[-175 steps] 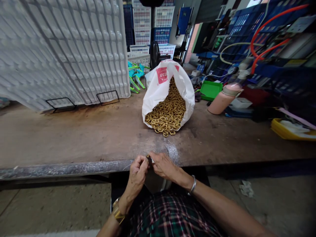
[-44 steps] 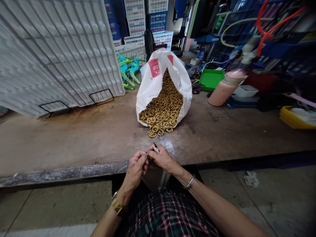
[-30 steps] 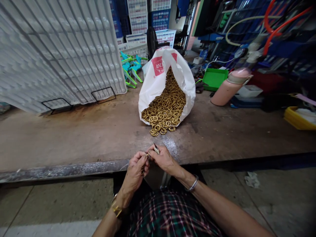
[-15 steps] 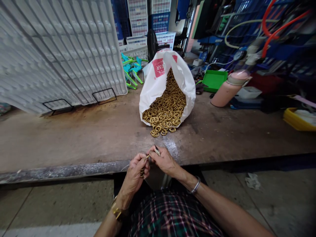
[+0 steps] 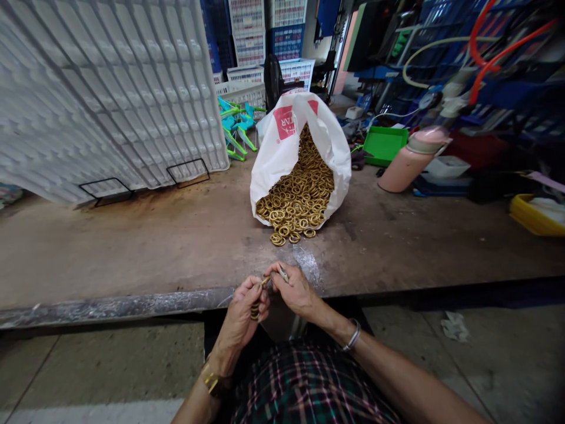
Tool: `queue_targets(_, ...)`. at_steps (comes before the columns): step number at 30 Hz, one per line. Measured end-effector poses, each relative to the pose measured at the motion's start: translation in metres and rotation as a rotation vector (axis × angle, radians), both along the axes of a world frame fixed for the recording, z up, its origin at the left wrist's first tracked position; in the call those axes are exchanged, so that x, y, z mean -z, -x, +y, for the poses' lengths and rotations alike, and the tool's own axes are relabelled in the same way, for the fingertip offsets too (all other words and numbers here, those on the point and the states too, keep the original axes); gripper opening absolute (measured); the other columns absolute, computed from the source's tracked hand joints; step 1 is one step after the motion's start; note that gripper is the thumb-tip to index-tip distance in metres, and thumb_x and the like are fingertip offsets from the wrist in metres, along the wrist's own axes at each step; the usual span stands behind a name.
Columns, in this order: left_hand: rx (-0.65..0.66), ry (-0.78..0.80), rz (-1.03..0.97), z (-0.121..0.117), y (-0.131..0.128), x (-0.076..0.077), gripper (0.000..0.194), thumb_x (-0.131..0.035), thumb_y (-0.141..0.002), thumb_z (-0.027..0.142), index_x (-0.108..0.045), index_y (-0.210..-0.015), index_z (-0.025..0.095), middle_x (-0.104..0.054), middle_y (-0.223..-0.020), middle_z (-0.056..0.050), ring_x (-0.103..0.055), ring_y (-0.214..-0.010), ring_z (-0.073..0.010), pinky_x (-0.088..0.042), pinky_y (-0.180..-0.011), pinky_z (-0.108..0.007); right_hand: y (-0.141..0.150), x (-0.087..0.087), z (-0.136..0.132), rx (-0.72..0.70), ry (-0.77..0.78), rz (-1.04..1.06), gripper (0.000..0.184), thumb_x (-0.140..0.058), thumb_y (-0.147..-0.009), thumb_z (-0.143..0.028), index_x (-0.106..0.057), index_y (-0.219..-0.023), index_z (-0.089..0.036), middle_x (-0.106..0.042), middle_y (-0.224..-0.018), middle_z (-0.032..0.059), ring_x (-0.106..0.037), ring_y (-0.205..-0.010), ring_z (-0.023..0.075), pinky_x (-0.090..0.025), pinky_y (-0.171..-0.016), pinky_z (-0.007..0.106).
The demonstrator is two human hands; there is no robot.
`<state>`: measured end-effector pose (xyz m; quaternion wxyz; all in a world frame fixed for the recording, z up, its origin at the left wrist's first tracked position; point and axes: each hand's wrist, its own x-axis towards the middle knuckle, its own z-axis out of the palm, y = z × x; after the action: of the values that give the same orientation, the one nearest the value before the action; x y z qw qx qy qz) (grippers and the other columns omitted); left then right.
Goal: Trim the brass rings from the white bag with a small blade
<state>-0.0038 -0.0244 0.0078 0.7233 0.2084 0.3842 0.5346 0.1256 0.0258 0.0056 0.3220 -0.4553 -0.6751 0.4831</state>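
Several brass-coloured rings (image 5: 255,311) are held in the curled fingers of my left hand (image 5: 245,303). Its thumb and forefinger pinch one more ring (image 5: 265,280), which my right hand (image 5: 295,291) also touches with its fingertips. A small pale tool with a dark tip (image 5: 283,273), perhaps a small blade, lies in my right hand between thumb and forefinger; the rest of it is hidden. Both hands are close together over the table's front edge. Beyond them, a white plastic bag (image 5: 271,162) lies open towards me, full of brass rings (image 5: 304,188), some spilling onto the wooden table (image 5: 198,235).
Stacked white ribbed trays (image 5: 132,88) stand at the left beside black wire stands (image 5: 106,189). Teal and green plastic clips (image 5: 238,126) lie behind. On the right are a green tray (image 5: 386,146), a pink bottle (image 5: 404,165) and a yellow container (image 5: 534,215).
The small tool in my right hand has tilted slightly, its dark tip now less visible. Both hands otherwise stay almost in place at the pinched ring.
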Motion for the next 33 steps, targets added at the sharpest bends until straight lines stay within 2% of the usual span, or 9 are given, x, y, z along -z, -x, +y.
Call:
queue_targets(4, -0.052, 0.004, 0.089, -0.001, -0.004, 0.000, 0.026, -0.065, -0.073, 0.037, -0.047, -0.075, 0.018, -0.049, -0.058, 0.006, -0.038, -0.044, -0.0034, -0.025, -0.039, -0.014, -0.004, 0.000, -0.006, -0.061, -0.237, -0.321, 0.026, -0.041, -0.073, -0.009, -0.057, -0.092, -0.017, -0.061, -0.073, 0.0020, -0.052, -0.063, 0.0127, -0.034, -0.061, 0.023)
queue_targets(6, -0.068, 0.007, 0.159, -0.001, -0.006, 0.001, 0.027, -0.064, -0.074, 0.039, -0.047, -0.076, 0.018, -0.049, -0.058, 0.006, -0.039, -0.043, -0.0031, -0.026, -0.040, -0.014, -0.004, 0.000, -0.010, -0.114, -0.303, -0.457, 0.029, -0.042, -0.071, -0.007, -0.056, -0.094, -0.016, -0.062, -0.077, 0.0041, -0.053, -0.066, 0.0144, -0.032, -0.061, 0.024)
queue_targets(12, -0.102, 0.010, 0.314, -0.002, -0.007, 0.004, 0.030, -0.062, -0.073, 0.044, -0.047, -0.078, 0.019, -0.049, -0.055, 0.006, -0.039, -0.042, -0.0035, -0.026, -0.040, -0.014, 0.000, -0.004, -0.014, -0.162, -0.309, -0.677, 0.029, -0.039, -0.076, -0.008, -0.055, -0.099, -0.016, -0.064, -0.086, 0.0074, -0.056, -0.073, 0.0171, -0.030, -0.063, 0.026)
queue_targets(18, -0.080, -0.008, 0.415, -0.004, -0.006, 0.005, 0.029, -0.058, -0.076, 0.046, -0.048, -0.079, 0.018, -0.050, -0.057, 0.006, -0.041, -0.043, -0.0047, -0.029, -0.042, -0.015, 0.000, -0.006, -0.014, -0.135, -0.273, -0.741, 0.022, -0.039, -0.082, -0.014, -0.054, -0.098, -0.018, -0.065, -0.088, 0.0065, -0.058, -0.073, 0.0177, -0.031, -0.062, 0.027)
queue_targets(26, -0.070, -0.034, 0.483, -0.007, -0.004, 0.005, 0.028, -0.056, -0.078, 0.045, -0.047, -0.075, 0.018, -0.048, -0.057, 0.005, -0.040, -0.044, -0.0049, -0.029, -0.041, -0.015, 0.005, -0.006, -0.014, -0.155, -0.229, -0.817, 0.024, -0.039, -0.082, -0.012, -0.054, -0.100, -0.016, -0.065, -0.091, 0.0102, -0.060, -0.075, 0.0201, -0.034, -0.063, 0.028)
queue_targets(30, -0.022, -0.080, 0.417, -0.011, -0.004, -0.001, 0.026, -0.055, -0.080, 0.041, -0.045, -0.072, 0.018, -0.046, -0.057, 0.005, -0.039, -0.044, -0.0046, -0.028, -0.040, -0.015, -0.002, -0.004, 0.003, -0.101, -0.216, -0.826, 0.026, -0.039, -0.077, -0.008, -0.055, -0.096, -0.014, -0.065, -0.081, 0.0105, -0.058, -0.068, 0.0185, -0.032, -0.059, 0.027)
queue_targets(33, -0.035, -0.084, 0.291, -0.012, -0.003, -0.006, 0.025, -0.058, -0.079, 0.039, -0.045, -0.073, 0.019, -0.047, -0.058, 0.006, -0.039, -0.044, -0.0045, -0.028, -0.040, -0.015, -0.008, 0.000, 0.014, -0.046, -0.254, -0.690, 0.024, -0.041, -0.076, -0.009, -0.055, -0.094, -0.014, -0.062, -0.073, 0.0073, -0.055, -0.063, 0.0163, -0.032, -0.058, 0.025)
